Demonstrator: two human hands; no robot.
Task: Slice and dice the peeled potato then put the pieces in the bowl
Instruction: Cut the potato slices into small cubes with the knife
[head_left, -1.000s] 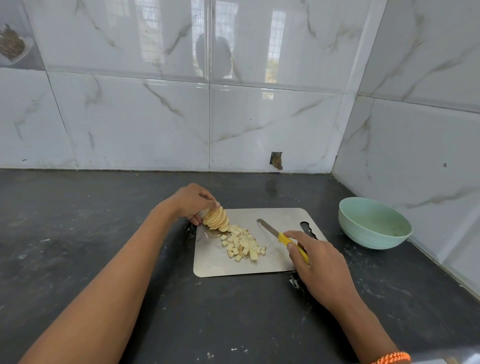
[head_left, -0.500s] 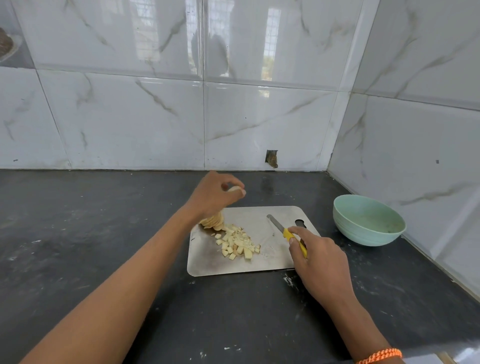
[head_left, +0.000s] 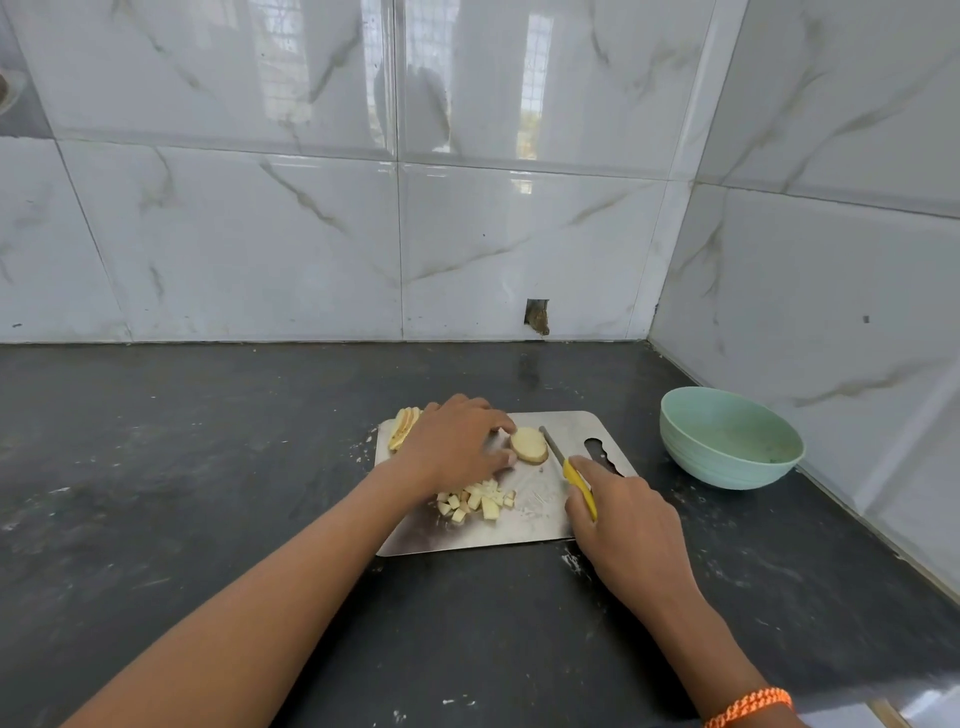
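Right hand (head_left: 626, 525) nearest, fingers curled round the yellow knife (head_left: 569, 470) handle, blade just right of the potato slice (head_left: 529, 445). Left hand (head_left: 457, 447) fingers pinch that slice on the cutting board (head_left: 540, 525). Diced pieces (head_left: 475, 501) beneath left fingers, sliced stack (head_left: 404, 426) at board's far-left edge. Bowl (head_left: 730, 441) right, bare dark desk (head_left: 208, 447) between.

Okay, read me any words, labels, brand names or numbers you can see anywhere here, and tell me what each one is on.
None can be read. The knife, cutting board, bowl, wall tiles and countertop show no print, and the bracelet on the right wrist is plain cord.
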